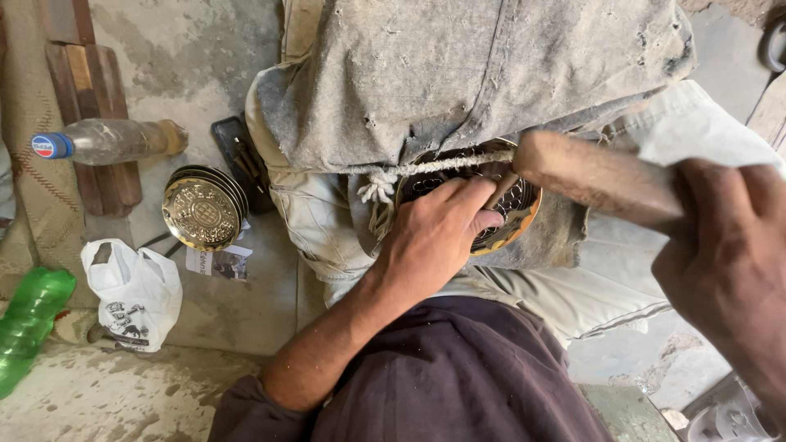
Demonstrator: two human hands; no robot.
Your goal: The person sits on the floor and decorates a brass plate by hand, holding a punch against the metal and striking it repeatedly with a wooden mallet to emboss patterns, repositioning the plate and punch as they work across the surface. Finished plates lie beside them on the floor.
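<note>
Nearest to the camera is the right hand (725, 262), at the right edge of the view and a little blurred. It is closed in a fist around the handle of a wooden mallet (598, 176), and the thick wooden part points to the left, above the person's lap.

A little farther, the left hand (438, 233) reaches forward from a dark maroon sleeve (442, 385). Its palm lies down on a round brass plate (512, 209) with a pierced pattern, and the fingers (467, 196) are bent and press something thin against the plate, but I cannot tell what it is. The end of the mallet is just above these fingers. The plate rests on the person's lap, partly hidden under a worn grey cloth (458, 74), and a white knotted cord (393, 176) crosses its upper edge.

Farther to the left, on the concrete floor (188, 49), a stack of similar brass plates (203, 209) stands well apart from the hands. Beside the stack lie a dark tray with small tools (241, 160) and a small printed paper (219, 263). A white plastic bag (135, 295) is near them, and a green bottle (29, 323) lies at the left edge. Farthest, a clear plastic bottle with a blue cap (106, 141) lies on wooden boards (94, 90).
</note>
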